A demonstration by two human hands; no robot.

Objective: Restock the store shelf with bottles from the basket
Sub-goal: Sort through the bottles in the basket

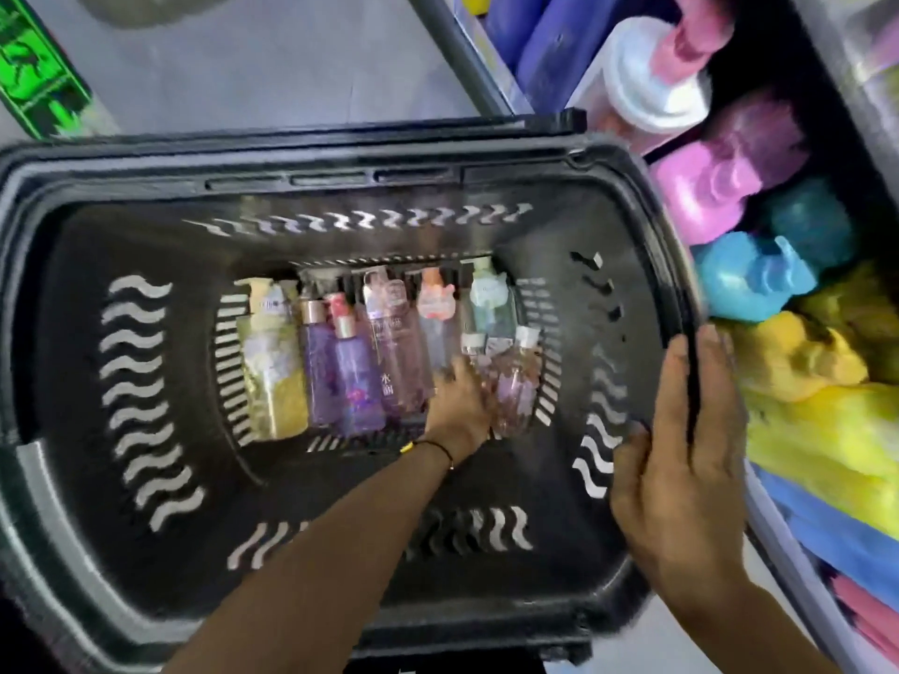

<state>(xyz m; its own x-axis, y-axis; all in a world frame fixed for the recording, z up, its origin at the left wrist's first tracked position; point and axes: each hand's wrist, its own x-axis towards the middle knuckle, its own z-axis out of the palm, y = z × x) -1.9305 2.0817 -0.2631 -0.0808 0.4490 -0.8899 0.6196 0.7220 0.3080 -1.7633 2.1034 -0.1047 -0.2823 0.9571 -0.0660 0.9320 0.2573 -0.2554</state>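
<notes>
Bottles (379, 352) lay side by side on the floor of the black basket (73, 333), caps pointing away from the person; a yellow pump bottle (270, 377) sat at the left end, purple and pink ones in the middle, and a small pink bottle (518, 389) at the right end. Reaching down into the basket, the left hand (459, 401) rested on the bottles just beside the small pink one; blur hid whether its fingers were clamped on anything. At the basket's right rim, the right hand (681, 459) lay with its fingers straight and close together along the edge, thumb on the inner side. Just beside the basket on the right stood the shelf (771, 520), packed with pink, blue and yellow containers (802, 367).
</notes>
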